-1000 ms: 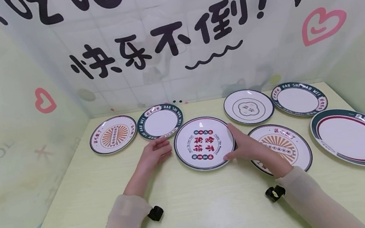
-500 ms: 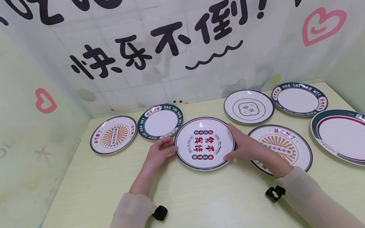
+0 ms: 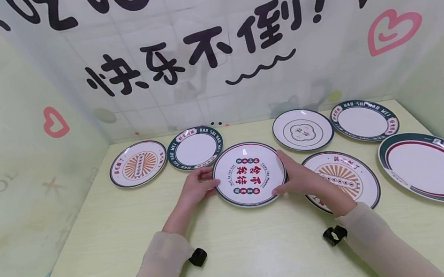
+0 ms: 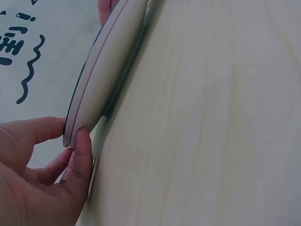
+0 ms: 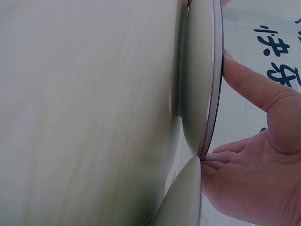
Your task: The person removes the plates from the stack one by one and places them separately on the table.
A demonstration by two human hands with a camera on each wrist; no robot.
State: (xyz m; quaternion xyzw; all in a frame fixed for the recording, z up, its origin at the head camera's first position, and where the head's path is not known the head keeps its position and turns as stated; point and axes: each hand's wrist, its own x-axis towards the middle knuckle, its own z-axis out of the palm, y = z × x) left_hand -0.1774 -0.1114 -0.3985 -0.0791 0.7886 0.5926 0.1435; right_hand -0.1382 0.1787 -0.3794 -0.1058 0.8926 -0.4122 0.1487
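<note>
A round white plate [image 3: 249,175] with red and teal lettering and a dark rim lies face up in the middle of the table. In the wrist views its edge shows two close layers; I cannot tell whether it is a stack. My left hand [image 3: 197,186] pinches its left rim, with the thumb at the top face and fingers beneath, as the left wrist view shows. On the opposite side my right hand [image 3: 302,177] holds the right rim, its thumb on the face and its other fingers at the edge.
Left of centre lie a sunburst plate [image 3: 138,164] and a green-rimmed plate [image 3: 195,147]. To the right are a line-drawn plate [image 3: 302,130], another green-rimmed plate [image 3: 362,120], a second sunburst plate [image 3: 359,178] and a large oval platter [image 3: 430,168]. Printed walls enclose the table.
My left hand has moved right, from beside the lettered plate to its left rim, and now pinches it. The right hand and the plates look almost unmoved.
</note>
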